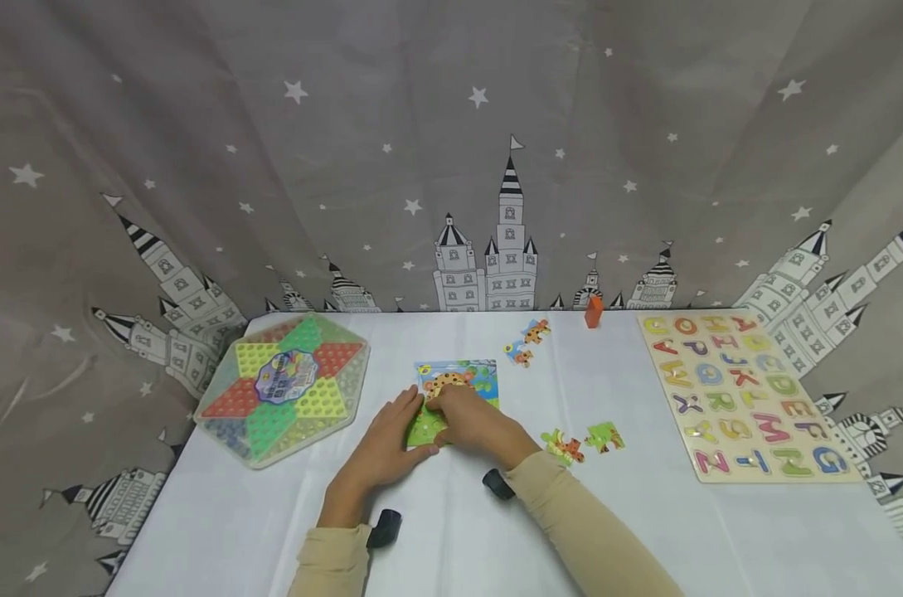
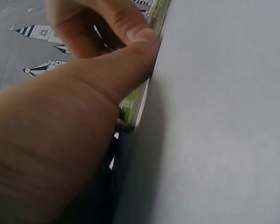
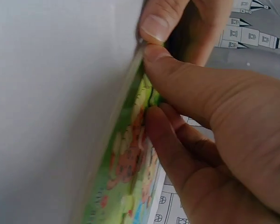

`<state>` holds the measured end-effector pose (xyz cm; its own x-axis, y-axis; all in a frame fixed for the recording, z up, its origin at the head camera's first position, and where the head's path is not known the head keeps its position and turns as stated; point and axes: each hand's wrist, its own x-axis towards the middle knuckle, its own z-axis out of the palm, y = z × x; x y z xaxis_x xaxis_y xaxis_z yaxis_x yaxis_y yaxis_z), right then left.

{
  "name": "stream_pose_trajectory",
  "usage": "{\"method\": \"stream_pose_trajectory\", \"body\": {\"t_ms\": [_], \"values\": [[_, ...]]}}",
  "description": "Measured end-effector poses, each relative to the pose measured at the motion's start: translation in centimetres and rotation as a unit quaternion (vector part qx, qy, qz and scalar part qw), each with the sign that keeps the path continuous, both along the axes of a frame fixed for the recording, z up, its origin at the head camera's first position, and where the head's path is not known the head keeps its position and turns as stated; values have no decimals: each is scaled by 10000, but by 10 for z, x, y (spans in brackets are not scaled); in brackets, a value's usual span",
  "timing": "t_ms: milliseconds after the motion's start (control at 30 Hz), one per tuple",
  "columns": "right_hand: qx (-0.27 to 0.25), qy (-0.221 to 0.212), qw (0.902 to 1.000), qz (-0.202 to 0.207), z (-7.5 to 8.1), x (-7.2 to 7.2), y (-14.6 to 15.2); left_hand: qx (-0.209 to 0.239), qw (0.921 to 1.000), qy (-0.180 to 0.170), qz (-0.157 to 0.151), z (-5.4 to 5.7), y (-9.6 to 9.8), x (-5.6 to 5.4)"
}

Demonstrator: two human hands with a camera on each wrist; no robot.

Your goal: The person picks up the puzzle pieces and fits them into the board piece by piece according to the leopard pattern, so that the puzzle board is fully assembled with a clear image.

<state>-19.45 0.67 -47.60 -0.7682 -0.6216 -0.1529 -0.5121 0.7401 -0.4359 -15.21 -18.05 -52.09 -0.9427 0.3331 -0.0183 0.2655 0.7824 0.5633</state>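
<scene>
A jigsaw puzzle board (image 1: 472, 371) with a spotted animal on green and blue lies in the middle of the table. My left hand (image 1: 386, 444) rests at its near left corner. The fingers lie fairly straight along the left side and the thumb touches the front edge. Bent over the board, my right hand (image 1: 477, 421) pinches a small green puzzle piece (image 3: 154, 97) against the picture. Much of that piece is hidden by the fingers. In the right wrist view the two thumb tips meet at the board's edge.
Loose puzzle pieces lie behind the board (image 1: 536, 332) and to its right (image 1: 604, 436). A hexagonal Chinese checkers box (image 1: 283, 390) is at the left, a wooden alphabet board (image 1: 742, 398) at the right. An orange block (image 1: 594, 313) stands near the back edge.
</scene>
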Motion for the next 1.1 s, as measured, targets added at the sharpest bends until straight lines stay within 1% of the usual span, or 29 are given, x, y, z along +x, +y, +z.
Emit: {"method": "stream_pose_trajectory", "body": {"t_ms": [133, 267, 400, 500, 600, 767, 900, 933, 1000, 1100], "values": [[-81, -73, 9999, -75, -2, 6, 6, -3, 10000, 53, -6, -2, 2, 0], [-94, -66, 9999, -101, -1, 10, 6, -217, 9997, -95, 11, -2, 2, 1], [-132, -18, 9999, -89, -2, 13, 5, -452, 9987, -234, 90, -2, 4, 1], [-189, 11, 9998, -109, -2, 12, 5, -607, 9979, -201, 142, -1, 7, 2], [-171, 13, 9998, -125, -1, 11, 5, -732, 9972, -77, 160, 0, 10, 2], [-150, 88, 9998, -53, 1, 10, 4, -806, 9965, 110, 216, 1, 13, 2], [-422, 84, 9991, -44, -1, 7, 8, -763, 9967, 92, 276, 1, 13, 3], [-534, 87, 9985, -116, -3, 6, 11, -729, 9969, 80, 279, 0, 13, 2], [-788, 144, 9959, -425, -7, 5, 20, -587, 9978, 87, 291, 0, 12, 2], [-1029, 379, 9870, -1176, -16, 1, 36, -221, 9991, 165, 318, -1, 11, 1]]}}
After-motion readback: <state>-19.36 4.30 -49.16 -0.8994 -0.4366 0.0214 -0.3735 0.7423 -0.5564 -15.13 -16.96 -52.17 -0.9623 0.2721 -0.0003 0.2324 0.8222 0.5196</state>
